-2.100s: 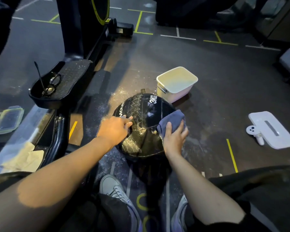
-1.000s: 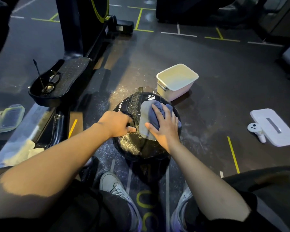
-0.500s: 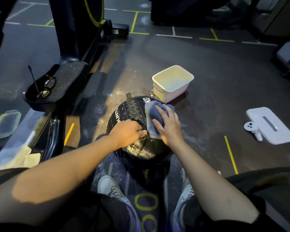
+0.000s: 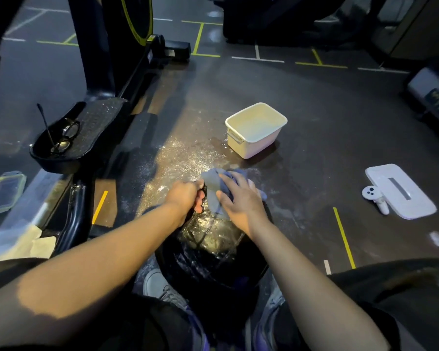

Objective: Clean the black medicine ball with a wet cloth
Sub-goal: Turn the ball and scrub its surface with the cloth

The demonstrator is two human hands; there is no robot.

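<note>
The black medicine ball (image 4: 211, 252) rests on the dark floor between my feet, its top wet and glistening. My right hand (image 4: 241, 198) presses a blue-grey cloth (image 4: 214, 182) flat against the ball's far upper side, fingers spread over it. My left hand (image 4: 185, 196) grips the ball's far left top, right beside the cloth, fingers curled over the edge. The far face of the ball is hidden behind both hands.
A white plastic tub (image 4: 255, 129) stands just beyond the ball. A white flat device with a small controller (image 4: 401, 191) lies to the right. An exercise machine's black pedal (image 4: 74, 138) holding eyeglasses (image 4: 66, 139) stands at the left, a clear lidded container (image 4: 3, 192) beside it. White powder dusts the floor.
The ball has rolled toward me, nearer my feet. My right hand and the cloth have slid up to its far top, and my left hand has shifted up beside them.
</note>
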